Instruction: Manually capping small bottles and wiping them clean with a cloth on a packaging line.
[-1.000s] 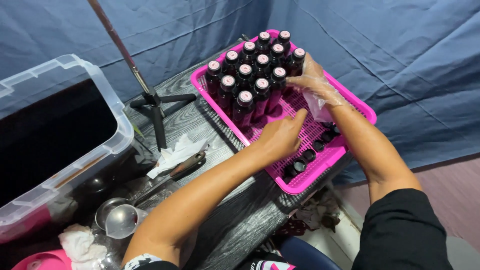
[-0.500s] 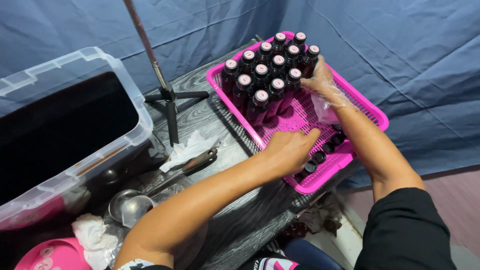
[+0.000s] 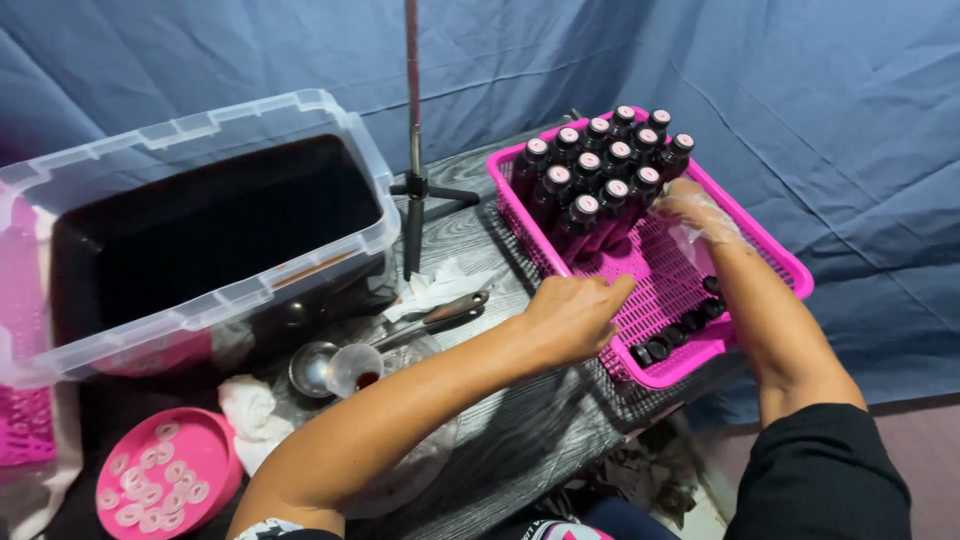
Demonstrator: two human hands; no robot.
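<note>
Head view, steeply downward, close.

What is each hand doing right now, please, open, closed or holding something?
Left hand: loosely curled, holding nothing, resting on the pink plastic basket rim.
Right hand: in a clear glove, beside the dark capped bottles; grip cannot be told.

The left hand [image 3: 575, 315] is rested, fingers curled, on the near rim of the pink basket [image 3: 760, 235]. The gloved right hand [image 3: 700, 212] is pressed against the dark capped bottles [image 3: 600, 180] inside. Loose black caps [image 3: 680, 330] are seen along the basket's front edge.
</note>
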